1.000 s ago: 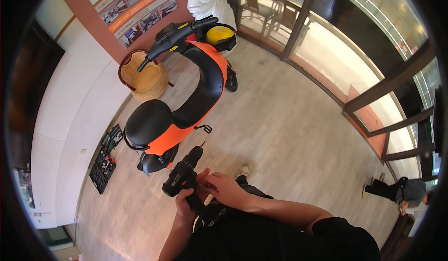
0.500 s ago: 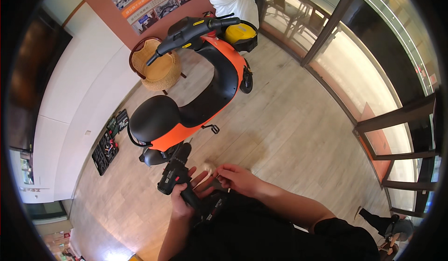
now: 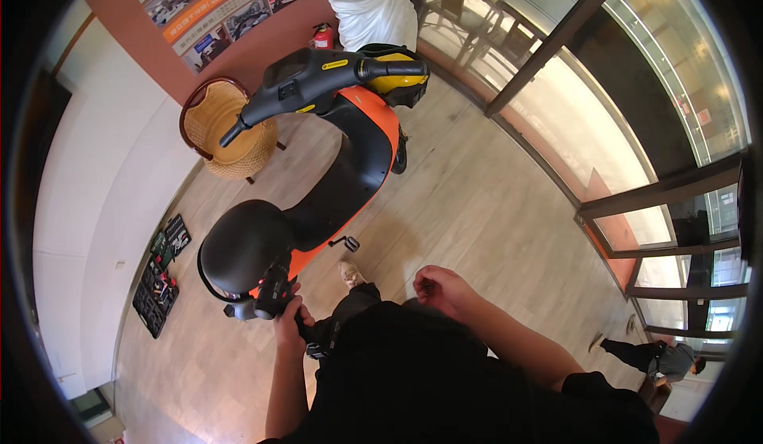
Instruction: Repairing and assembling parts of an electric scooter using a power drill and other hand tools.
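A black cordless drill [image 3: 275, 291] is held by its handle in my left hand [image 3: 289, 326], its front end pointing forward over the rear of an orange and black scooter [image 3: 342, 174]. The scooter's rounded black seat [image 3: 245, 241] lies just beyond the drill. My right hand [image 3: 447, 290] is off to the right, above the floor and apart from the drill. Its fingers are curled in, with a dark spot between them; whether that is a small object or shadow I cannot make out. A black pedal [image 3: 346, 243] sticks out from the scooter's right side.
An open tool case [image 3: 156, 295] lies on the floor at the left. Behind the scooter are a wicker chair [image 3: 238, 138], a red fire extinguisher [image 3: 322, 37] and a white-draped figure [image 3: 373, 7]. Glass doors line the right. Another person [image 3: 664, 360] is at the far lower right.
My right hand has drawn away to the right from my left hand. My left fingers have closed round the drill's handle, and the drill has shifted lower left. The view has turned and moved closer.
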`<state>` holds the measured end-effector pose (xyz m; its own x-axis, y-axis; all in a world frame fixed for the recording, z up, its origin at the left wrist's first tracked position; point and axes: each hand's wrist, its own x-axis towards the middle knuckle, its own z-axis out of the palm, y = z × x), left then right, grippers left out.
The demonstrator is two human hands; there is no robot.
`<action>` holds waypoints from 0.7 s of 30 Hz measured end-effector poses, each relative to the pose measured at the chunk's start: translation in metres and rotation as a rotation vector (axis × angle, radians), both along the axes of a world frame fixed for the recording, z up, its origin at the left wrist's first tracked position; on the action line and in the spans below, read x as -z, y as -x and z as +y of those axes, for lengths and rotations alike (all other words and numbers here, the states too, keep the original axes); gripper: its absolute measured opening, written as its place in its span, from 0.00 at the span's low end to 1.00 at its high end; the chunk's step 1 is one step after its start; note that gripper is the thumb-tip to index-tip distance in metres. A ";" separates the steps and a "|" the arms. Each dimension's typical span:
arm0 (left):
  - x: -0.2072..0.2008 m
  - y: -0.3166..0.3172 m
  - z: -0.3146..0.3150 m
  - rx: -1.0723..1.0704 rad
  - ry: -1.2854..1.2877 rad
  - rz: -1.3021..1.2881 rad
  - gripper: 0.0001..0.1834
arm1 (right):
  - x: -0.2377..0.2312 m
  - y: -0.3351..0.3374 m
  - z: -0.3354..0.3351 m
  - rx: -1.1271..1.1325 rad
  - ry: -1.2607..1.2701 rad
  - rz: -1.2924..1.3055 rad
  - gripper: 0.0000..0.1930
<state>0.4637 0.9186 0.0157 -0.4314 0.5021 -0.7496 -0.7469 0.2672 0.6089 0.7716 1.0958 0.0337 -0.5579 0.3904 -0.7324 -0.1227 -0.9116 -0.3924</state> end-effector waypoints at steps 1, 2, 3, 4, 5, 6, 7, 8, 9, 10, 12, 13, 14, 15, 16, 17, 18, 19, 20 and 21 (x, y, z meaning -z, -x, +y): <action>0.003 0.009 0.013 0.011 0.001 -0.006 0.26 | 0.005 0.005 0.007 0.011 0.001 -0.006 0.09; 0.004 0.015 0.025 0.062 0.018 0.019 0.26 | 0.011 0.009 0.014 -0.007 -0.055 -0.084 0.09; 0.006 0.020 0.035 0.114 0.035 0.045 0.25 | 0.017 0.013 0.020 -0.025 -0.108 -0.161 0.09; 0.009 0.024 0.045 0.128 0.043 0.043 0.25 | 0.024 0.018 0.022 -0.012 -0.099 -0.164 0.09; 0.012 0.026 0.055 0.214 0.037 0.105 0.26 | 0.031 0.025 0.022 -0.178 -0.333 -0.341 0.11; 0.013 0.027 0.065 0.299 0.032 0.168 0.26 | 0.034 0.035 0.023 -0.350 -0.564 -0.514 0.14; 0.013 0.022 0.076 0.314 0.042 0.169 0.26 | 0.035 0.041 0.024 -0.338 -0.549 -0.513 0.14; 0.011 0.016 0.089 0.410 0.037 0.244 0.27 | 0.030 0.051 0.027 -0.485 -0.610 -0.480 0.19; 0.010 0.013 0.102 0.514 0.028 0.320 0.27 | 0.026 0.058 0.030 -0.625 -0.670 -0.444 0.25; 0.024 0.013 0.109 0.614 -0.024 0.325 0.28 | 0.026 0.065 0.031 -0.610 -0.658 -0.439 0.25; 0.019 -0.009 0.142 0.615 -0.071 0.216 0.29 | 0.032 0.075 0.036 -0.517 -0.908 -0.346 0.39; 0.017 -0.022 0.158 0.601 -0.124 0.106 0.30 | 0.037 0.078 0.042 -0.507 -0.898 -0.335 0.39; 0.024 -0.030 0.171 0.608 -0.109 0.115 0.30 | 0.043 0.080 0.049 -0.467 -1.004 -0.314 0.45; 0.032 -0.037 0.185 0.698 -0.107 0.141 0.30 | 0.048 0.080 0.057 -0.424 -1.111 -0.292 0.51; 0.039 -0.045 0.198 0.788 -0.105 0.167 0.31 | 0.057 0.078 0.064 -0.442 -1.116 -0.277 0.58; 0.041 -0.055 0.211 0.792 -0.086 0.174 0.31 | 0.059 0.074 0.073 -0.434 -1.104 -0.263 0.58; 0.042 -0.066 0.225 0.749 -0.120 0.103 0.31 | 0.056 0.070 0.083 -0.460 -1.077 -0.299 0.58; 0.042 -0.076 0.238 0.704 -0.154 0.033 0.31 | 0.056 0.066 0.092 -0.487 -1.051 -0.334 0.58; 0.037 -0.084 0.250 0.701 -0.112 -0.002 0.31 | 0.058 0.061 0.101 -0.477 -1.040 -0.323 0.58; 0.039 -0.090 0.259 0.706 -0.096 0.004 0.31 | 0.060 0.056 0.109 -0.472 -1.021 -0.340 0.58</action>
